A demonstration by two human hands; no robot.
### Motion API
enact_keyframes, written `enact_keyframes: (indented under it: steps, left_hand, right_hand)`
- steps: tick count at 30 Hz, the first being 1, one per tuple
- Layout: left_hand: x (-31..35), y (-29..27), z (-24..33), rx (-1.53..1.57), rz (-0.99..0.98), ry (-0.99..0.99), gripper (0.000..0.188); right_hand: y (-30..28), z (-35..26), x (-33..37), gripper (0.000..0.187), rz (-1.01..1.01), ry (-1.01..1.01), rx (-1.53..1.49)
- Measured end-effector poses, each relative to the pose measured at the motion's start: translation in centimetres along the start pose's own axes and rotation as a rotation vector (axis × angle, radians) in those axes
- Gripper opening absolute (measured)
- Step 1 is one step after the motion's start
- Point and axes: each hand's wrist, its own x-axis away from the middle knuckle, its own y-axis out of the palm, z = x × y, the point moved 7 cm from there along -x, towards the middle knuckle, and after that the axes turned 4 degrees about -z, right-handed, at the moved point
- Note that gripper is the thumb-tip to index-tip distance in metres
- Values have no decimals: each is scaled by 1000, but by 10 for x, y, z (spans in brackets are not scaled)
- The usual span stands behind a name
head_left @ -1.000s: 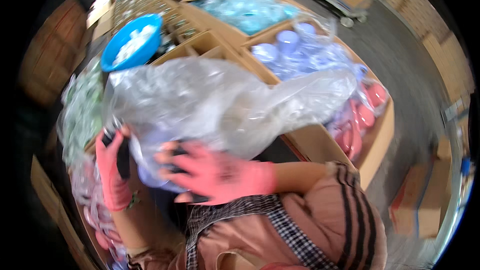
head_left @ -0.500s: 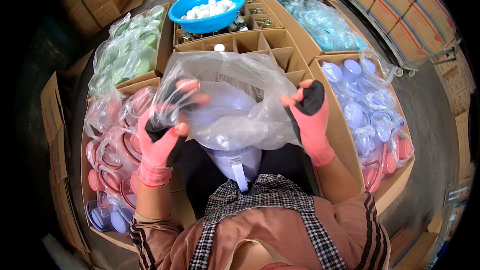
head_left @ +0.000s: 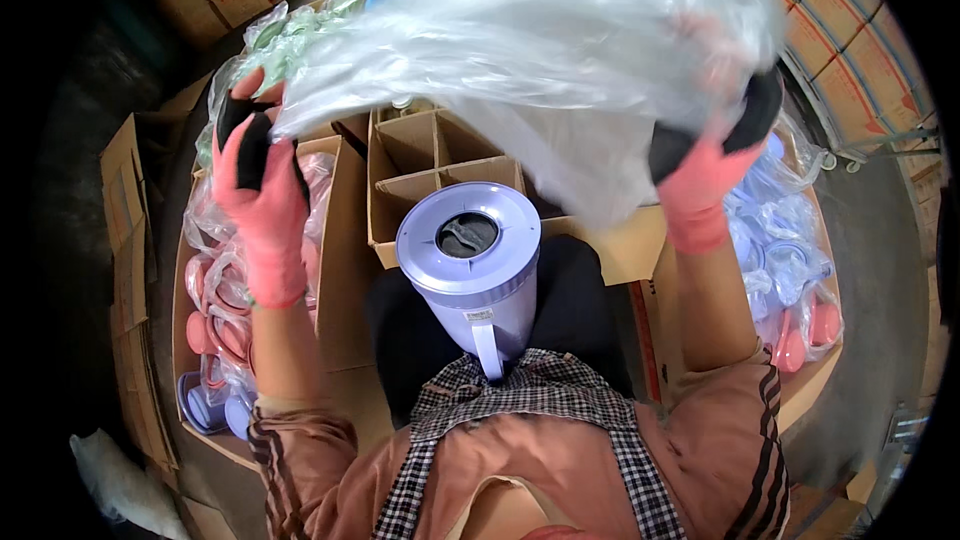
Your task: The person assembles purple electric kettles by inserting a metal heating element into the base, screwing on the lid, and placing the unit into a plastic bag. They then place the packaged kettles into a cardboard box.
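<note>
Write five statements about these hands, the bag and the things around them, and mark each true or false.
1. The left hand wears a green glove. False: its glove is pink and black.
2. The lilac jug has its handle toward the person. True.
3. The jug is inside the clear plastic bag. False: it stands uncovered, with the left hand and right hand at the raised bag.
4. A box with cardboard dividers lies beyond the jug. True.
5. Pink items lie only on the person's left. False: some pink items lie on the right too.
</note>
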Motion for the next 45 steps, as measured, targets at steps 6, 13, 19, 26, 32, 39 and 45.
enact_keyframes:
  steps: [6,13,19,26,32,39,45]
  left_hand:
    - [113,38,-133,-756,-536,-172,14]
    - [237,3,-129,824,92,-1071,19]
    - [176,-7,-24,66,-426,-601,27]
    - [224,61,40,-409,-1132,-243,26]
    - [256,76,64,-273,-1290,-177,11]
    - [255,71,41,-611,-1245,-422,9]
    - [296,102,58,431,-1145,-1202,30]
  right_hand:
    - [77,153,139,27,-818,291,522]
    - [78,93,174,23,-590,1321,-695]
    - [27,77,163,32,-1114,807,75]
    - [57,84,175,31,-1159,51,580]
    - [89,109,181,27,-1188,285,245]
    - [72,120,233,22,-1455,143,584]
    - [127,165,278,23,-1378,521,53]
